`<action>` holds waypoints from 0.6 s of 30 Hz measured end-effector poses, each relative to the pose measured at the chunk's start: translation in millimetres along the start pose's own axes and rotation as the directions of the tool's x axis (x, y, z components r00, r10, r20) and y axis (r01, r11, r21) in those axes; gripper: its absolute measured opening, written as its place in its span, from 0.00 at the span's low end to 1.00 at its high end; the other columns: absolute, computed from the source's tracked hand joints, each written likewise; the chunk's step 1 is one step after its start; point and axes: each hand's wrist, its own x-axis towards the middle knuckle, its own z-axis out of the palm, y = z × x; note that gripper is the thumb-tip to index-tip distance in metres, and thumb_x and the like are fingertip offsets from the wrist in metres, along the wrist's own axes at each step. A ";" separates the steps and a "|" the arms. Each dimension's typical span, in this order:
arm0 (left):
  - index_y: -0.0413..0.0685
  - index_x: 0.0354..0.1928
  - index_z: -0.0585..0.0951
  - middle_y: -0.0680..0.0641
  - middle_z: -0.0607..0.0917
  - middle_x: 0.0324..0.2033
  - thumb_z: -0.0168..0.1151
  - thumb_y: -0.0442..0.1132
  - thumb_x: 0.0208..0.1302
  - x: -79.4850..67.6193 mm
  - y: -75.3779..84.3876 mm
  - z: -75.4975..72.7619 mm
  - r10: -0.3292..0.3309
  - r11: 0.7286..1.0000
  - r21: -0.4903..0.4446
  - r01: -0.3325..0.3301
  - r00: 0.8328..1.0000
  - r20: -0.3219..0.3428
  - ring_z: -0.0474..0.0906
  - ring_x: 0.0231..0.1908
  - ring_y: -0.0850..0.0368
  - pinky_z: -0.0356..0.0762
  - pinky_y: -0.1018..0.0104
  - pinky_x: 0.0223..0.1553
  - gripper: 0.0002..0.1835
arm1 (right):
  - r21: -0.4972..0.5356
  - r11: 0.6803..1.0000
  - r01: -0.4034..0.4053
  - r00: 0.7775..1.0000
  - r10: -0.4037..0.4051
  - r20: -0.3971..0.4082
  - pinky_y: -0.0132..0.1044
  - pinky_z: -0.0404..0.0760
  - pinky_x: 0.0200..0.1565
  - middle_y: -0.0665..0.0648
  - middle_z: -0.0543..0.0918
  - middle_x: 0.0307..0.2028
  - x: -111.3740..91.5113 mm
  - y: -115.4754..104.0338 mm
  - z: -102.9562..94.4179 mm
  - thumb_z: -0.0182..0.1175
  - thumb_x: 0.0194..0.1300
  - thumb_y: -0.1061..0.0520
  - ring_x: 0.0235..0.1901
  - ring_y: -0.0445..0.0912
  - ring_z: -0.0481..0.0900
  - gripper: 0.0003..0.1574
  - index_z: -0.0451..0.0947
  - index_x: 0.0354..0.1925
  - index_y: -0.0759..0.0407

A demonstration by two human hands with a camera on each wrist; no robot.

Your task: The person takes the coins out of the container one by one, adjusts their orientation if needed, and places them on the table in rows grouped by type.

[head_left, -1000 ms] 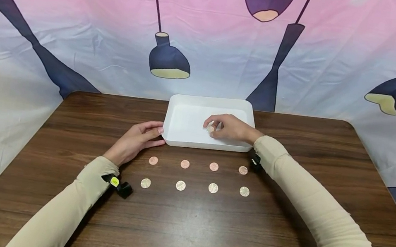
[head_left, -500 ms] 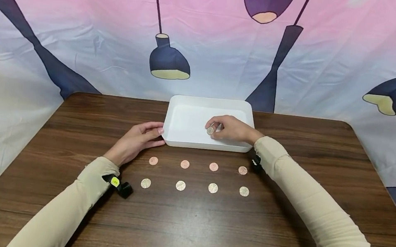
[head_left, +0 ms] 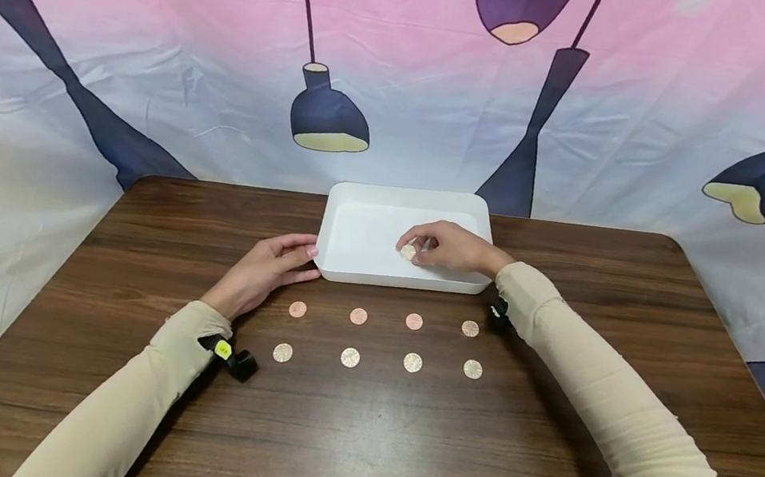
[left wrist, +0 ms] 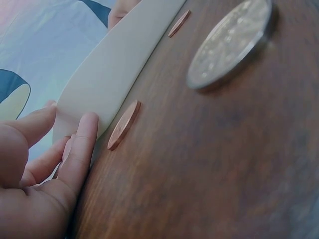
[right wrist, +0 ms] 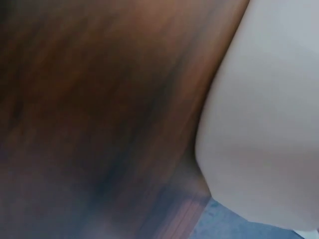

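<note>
My right hand reaches over the white tray and pinches a silvery coin between thumb and fingers, the coin's face tilted towards me. Against the tray's front left corner my left hand rests with fingers fairly straight, touching the wall and rim. The left wrist view shows those fingers laid along the outside of the tray's wall. The right wrist view has only the tray's side and wood; the right hand is hidden there.
Two rows of coins lie in front of the tray on the brown wooden table: several copper ones, such as the left copper coin, and several paler ones nearer me, such as the left pale coin. A lamp-print cloth hangs behind.
The coin in my right hand has tilted slightly between the fingers, which shifted a little. My left hand, the tray and the coins on the table keep their places.
</note>
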 end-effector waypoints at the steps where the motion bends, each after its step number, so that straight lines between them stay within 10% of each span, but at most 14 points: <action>1: 0.32 0.78 0.64 0.33 0.68 0.73 0.57 0.37 0.82 0.1 0.3 -0.2 0.000 1.000 -0.001 0.000 1.000 0.001 0.80 0.59 0.58 0.85 0.61 0.64 0.29 | 0.006 1.000 0.002 1.000 -0.002 0.003 0.38 0.75 0.43 0.55 0.83 0.41 -0.3 0.7 -0.6 0.65 0.73 0.65 0.38 0.48 0.74 0.17 0.86 0.58 0.57; 18: 0.33 0.78 0.64 0.33 0.69 0.73 0.57 0.37 0.82 -1.9 3.3 0.4 -0.015 1.000 -0.009 0.015 1.000 -0.004 0.80 0.59 0.57 0.86 0.61 0.63 0.30 | 0.189 0.982 -0.021 0.997 0.005 0.082 0.32 0.74 0.40 0.56 0.79 0.36 -6.1 6.0 -13.3 0.61 0.75 0.67 0.36 0.46 0.71 0.19 0.81 0.61 0.61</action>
